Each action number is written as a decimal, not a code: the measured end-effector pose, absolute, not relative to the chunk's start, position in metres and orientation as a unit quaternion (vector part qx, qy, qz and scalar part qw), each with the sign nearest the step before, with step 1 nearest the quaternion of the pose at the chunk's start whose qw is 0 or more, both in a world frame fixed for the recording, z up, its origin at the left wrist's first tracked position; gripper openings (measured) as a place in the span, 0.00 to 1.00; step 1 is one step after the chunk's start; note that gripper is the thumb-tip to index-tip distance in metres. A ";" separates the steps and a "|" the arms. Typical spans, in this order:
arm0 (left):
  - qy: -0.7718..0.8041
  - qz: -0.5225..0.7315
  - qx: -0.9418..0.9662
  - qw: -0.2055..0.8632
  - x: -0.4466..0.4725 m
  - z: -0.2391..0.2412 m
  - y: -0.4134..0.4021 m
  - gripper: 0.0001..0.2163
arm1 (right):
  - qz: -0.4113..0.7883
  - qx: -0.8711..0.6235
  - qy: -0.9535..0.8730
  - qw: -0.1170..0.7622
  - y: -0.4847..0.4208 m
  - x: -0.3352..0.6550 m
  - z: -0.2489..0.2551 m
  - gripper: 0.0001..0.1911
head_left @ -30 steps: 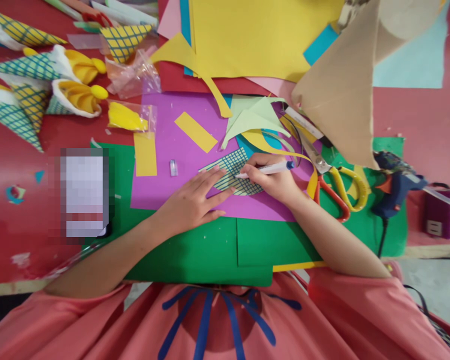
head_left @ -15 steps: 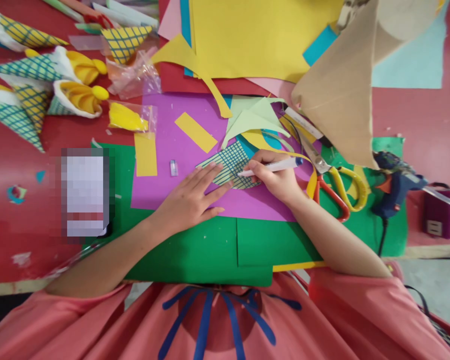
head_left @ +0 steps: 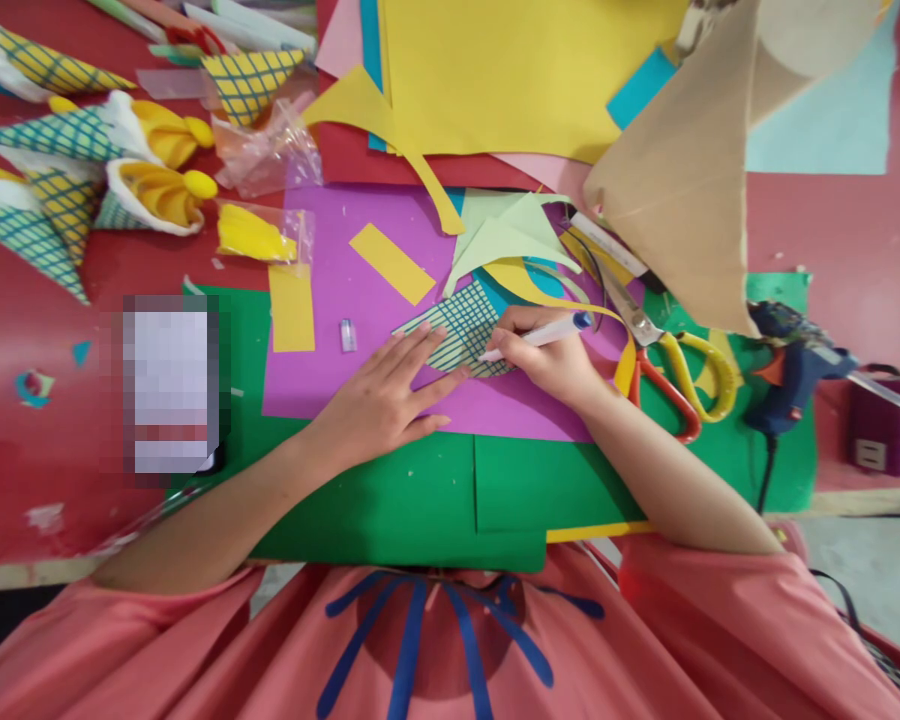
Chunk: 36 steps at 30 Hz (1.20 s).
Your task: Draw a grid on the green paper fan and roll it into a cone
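Fingers spread, my left hand (head_left: 390,395) lies flat on the left part of a pale green paper piece (head_left: 465,325) marked with dark blue lines. On the upper right of that piece the lines cross into a grid; toward the left they run one way only. My right hand (head_left: 544,350) grips a white marker (head_left: 544,332) with a blue end, its tip touching the piece low near the middle. Beneath everything is a purple sheet (head_left: 330,385), which rests on a green sheet (head_left: 390,500).
Scissors (head_left: 667,370) and a glue gun (head_left: 795,385) lie to the right, near a brown paper cone (head_left: 682,170). Yellow sheets (head_left: 525,70) are stacked at the back. Finished-looking paper cones (head_left: 52,135) sit at the left, above a blurred-out rectangle (head_left: 171,390).
My right hand and the marker have shifted slightly left, the marker's blue end with them. The left hand stays in nearly the same place on the paper.
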<state>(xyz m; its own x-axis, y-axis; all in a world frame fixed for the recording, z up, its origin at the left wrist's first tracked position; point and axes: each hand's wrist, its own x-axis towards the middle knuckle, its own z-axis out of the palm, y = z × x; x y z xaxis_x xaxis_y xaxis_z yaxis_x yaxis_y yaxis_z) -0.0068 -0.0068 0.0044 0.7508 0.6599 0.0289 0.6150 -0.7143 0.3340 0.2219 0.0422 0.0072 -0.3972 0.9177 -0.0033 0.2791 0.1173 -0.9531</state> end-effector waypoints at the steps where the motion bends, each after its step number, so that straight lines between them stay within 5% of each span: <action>1: 0.348 0.075 0.921 0.158 -0.007 0.005 -0.007 0.26 | 0.496 -0.441 -0.675 0.321 0.042 0.222 0.008 0.13; 36: 0.347 0.066 0.924 0.150 -0.007 0.006 -0.007 0.26 | 0.499 -0.413 -0.690 0.322 0.042 0.222 0.006 0.15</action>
